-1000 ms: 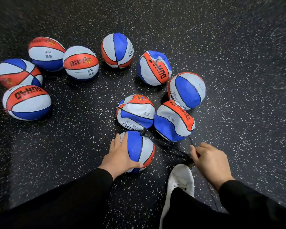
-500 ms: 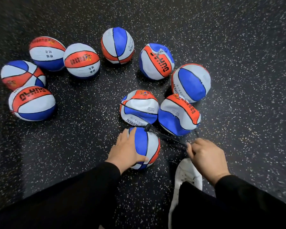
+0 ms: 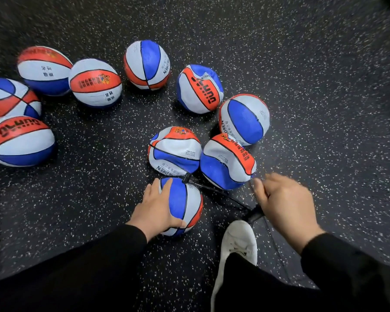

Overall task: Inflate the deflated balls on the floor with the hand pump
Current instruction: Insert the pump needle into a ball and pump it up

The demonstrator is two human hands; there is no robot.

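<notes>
Resting flat across the nearest ball [image 3: 185,206] at lower centre, the left hand [image 3: 154,204] lay open; the right hand [image 3: 284,206] gripped the pump handle [image 3: 256,213], blurred.

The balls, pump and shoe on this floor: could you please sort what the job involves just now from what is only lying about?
In use:
- ball under the left hand, at
- pump hose
- pump handle, gripped by the right hand

Lying about:
- crumpled balls
- white shoe
</notes>
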